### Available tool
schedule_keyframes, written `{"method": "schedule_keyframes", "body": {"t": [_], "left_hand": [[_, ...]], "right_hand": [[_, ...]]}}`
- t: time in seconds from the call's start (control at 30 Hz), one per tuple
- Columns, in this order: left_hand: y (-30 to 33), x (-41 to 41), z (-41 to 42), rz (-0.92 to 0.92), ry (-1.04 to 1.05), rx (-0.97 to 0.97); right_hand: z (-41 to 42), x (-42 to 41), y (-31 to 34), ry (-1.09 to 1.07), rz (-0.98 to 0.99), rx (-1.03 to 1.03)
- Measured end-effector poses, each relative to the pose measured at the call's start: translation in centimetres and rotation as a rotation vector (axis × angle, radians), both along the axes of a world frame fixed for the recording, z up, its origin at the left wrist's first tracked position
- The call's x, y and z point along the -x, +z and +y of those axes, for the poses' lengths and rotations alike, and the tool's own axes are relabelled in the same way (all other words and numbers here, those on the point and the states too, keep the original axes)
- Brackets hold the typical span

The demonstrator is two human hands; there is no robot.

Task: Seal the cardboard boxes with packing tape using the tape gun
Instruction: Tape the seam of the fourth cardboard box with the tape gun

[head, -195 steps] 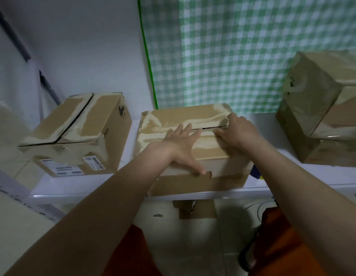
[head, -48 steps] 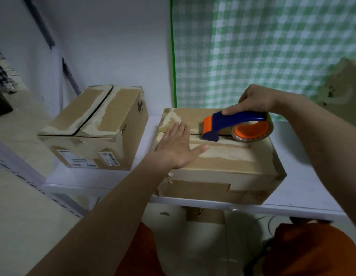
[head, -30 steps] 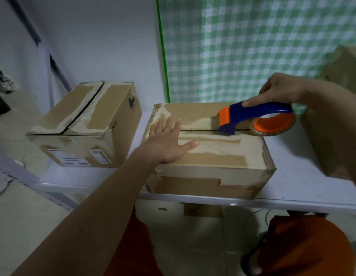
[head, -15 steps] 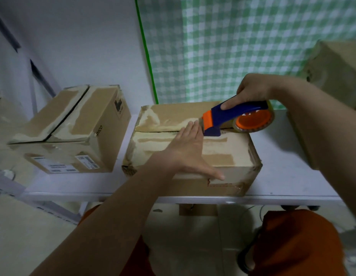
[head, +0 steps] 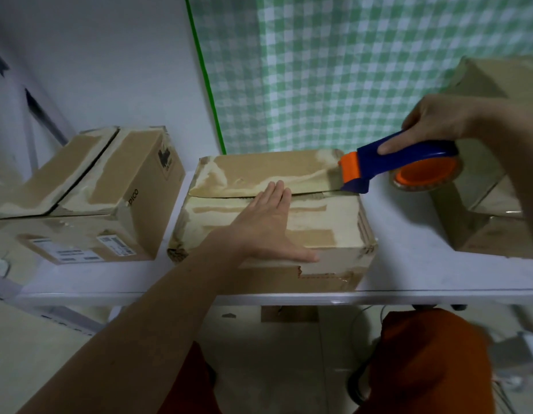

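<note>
A worn cardboard box (head: 259, 171) with old tape marks sits in the middle of the white table (head: 408, 273). Its two top flaps meet at a seam running left to right. My left hand (head: 268, 225) lies flat with straight fingers on the near flap, pressing it down. My right hand (head: 432, 121) grips the blue and orange tape gun (head: 399, 162) by its handle. The gun's orange front end touches the right end of the seam, and its roll hangs past the box's right edge.
A second cardboard box (head: 104, 186) with shipping labels stands at the table's left end. More boxes (head: 498, 189) are stacked at the right edge. A green checked curtain (head: 348, 70) hangs behind. Orange-clad knees show below the table's front edge.
The tape gun has moved right along the seam, from near the box's middle to its right end. My left hand stays flat on the near flap.
</note>
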State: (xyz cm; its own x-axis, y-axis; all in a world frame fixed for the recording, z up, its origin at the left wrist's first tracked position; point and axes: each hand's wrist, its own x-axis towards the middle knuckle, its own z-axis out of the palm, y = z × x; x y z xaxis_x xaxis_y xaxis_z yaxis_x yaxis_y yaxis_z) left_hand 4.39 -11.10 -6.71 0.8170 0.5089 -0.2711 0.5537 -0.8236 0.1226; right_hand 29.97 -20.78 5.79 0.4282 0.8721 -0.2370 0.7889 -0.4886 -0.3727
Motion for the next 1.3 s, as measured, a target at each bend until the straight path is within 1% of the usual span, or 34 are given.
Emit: {"method": "schedule_keyframes", "body": {"t": [0.17,0.3,0.43,0.6,0.67,0.73,0.8,0.93,1.0,1.07,1.17,1.3], "left_hand": [[0.9,-2.1,-1.5,0.033,0.065,0.013],[1.1,-5.7,-4.6,-0.043,0.102,0.019],[0.8,-8.0,-5.7,-0.054,0.199,-0.01],[0.9,-6.7,-4.4,-0.043,0.137,-0.006],[0.8,-5.2,-3.2,-0.035,0.108,-0.003],[0.6,-3.7,-1.8,-0.038,0.091,-0.008],[0.3,-2.6,-0.7,-0.057,0.085,-0.037],[-0.2,-1.8,0.6,-0.086,0.094,-0.097],[-0.4,-1.7,0.9,-0.084,0.094,-0.101],[-0.6,-1.5,1.2,-0.087,0.089,-0.122],[-0.6,-1.4,1.4,-0.083,0.077,-0.145],[-0.3,-1.0,1.9,-0.04,0.075,-0.14]], "right_hand": [[-1.1,-1.0,-2.0,-0.059,0.095,-0.041],[-1.5,-1.2,-2.0,-0.072,0.144,-0.05],[-1.5,-1.4,-2.3,-0.062,0.158,-0.067],[-1.7,-0.9,-3.1,-0.035,0.224,-0.03],[-1.6,-0.2,-3.8,-0.021,0.313,0.017],[-1.4,0.8,-5.0,0.002,0.453,0.051],[-1.2,1.9,-6.5,0.022,0.601,0.033],[-1.8,3.6,-8.9,-0.007,0.913,-0.034],[-2.2,4.2,-9.9,-0.033,1.007,-0.051],[-2.3,4.7,-10.7,-0.079,1.014,-0.094],[-2.7,4.9,-11.3,-0.085,0.991,-0.135],[-4.9,4.2,-11.9,-0.024,0.97,-0.088]]}}
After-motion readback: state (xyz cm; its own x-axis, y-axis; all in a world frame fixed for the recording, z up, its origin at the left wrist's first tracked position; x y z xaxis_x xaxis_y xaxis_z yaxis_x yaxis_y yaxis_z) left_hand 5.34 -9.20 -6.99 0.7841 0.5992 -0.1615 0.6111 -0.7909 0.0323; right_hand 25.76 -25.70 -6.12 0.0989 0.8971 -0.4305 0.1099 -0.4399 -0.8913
